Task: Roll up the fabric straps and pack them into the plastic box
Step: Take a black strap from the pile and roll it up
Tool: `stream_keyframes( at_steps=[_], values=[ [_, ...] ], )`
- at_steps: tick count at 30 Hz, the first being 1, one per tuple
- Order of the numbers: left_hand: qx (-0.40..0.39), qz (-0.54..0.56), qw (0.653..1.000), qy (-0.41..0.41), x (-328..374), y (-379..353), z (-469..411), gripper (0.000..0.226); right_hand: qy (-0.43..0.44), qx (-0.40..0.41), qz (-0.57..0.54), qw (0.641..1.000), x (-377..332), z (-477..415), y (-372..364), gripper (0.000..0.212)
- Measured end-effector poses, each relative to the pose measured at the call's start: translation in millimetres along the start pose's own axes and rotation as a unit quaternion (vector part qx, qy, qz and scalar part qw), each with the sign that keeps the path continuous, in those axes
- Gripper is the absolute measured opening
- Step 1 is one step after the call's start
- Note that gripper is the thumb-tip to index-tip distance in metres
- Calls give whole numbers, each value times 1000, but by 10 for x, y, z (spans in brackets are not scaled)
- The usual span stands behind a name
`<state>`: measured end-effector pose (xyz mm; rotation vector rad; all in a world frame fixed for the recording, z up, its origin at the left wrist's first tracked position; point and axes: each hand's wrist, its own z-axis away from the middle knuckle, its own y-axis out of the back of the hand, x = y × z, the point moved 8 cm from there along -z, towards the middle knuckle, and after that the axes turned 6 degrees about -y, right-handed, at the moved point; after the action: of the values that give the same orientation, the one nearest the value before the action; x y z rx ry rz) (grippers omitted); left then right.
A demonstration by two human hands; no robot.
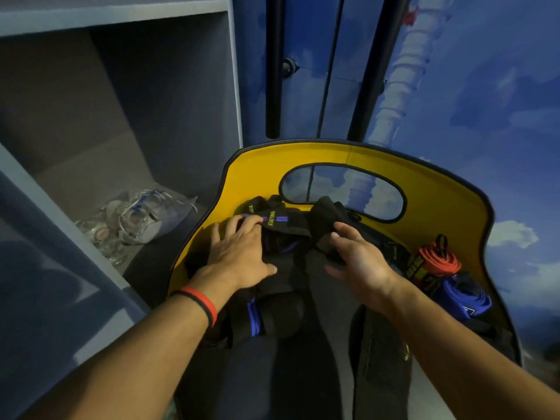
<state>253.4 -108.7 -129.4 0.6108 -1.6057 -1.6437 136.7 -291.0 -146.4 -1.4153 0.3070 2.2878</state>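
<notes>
Inside the yellow box point(439, 189), against its near-left wall, the left hand point(239, 253) lies flat with its fingers spread and nearly straight, pressing down on a heap of black straps. Its fingertips touch the lettered strap point(278, 221), a black band with blue stripes and yellow-green lettering that lies on top of the heap. A red and black wristband point(203, 301) circles the left wrist.

Just to the right, the right hand point(357, 259) has its fingers and thumb curled round a dark strap point(327, 219), whose free end stands up in front of the oval cut-out in the box's far wall. The 2 hands are near each other but apart.

Below the left hand, closer to the person, sits a rolled strap point(272, 316), black with 2 blue stripes along one end. At the right side of the box, 3 more lie packed together: a red strap point(439, 259) coiled at the back, a black and yellow strap point(419, 272) touching it, and a blue strap point(463, 298) rolled just in front.

To the left of the box, a grey shelf point(75, 247) carries a pile of clear plastic packets point(142, 219). Behind the box, 2 black poles point(274, 65) rise before a wall point(485, 101) painted with sky and clouds.
</notes>
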Motion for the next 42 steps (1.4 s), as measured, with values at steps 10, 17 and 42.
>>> stream_keyframes(
  at_steps=[10,17,42],
  values=[
    [-52,-11,995,84,-321,-26,45,106,8,45,-153,987,53,53,371,33],
    [-67,-31,992,99,-370,-28,23,96,-17,98,-84,991,160,135,643,37],
    [-236,-123,953,-143,541,-639,112,83,254,90,728,630,130,119,-49,32]
  ],
)
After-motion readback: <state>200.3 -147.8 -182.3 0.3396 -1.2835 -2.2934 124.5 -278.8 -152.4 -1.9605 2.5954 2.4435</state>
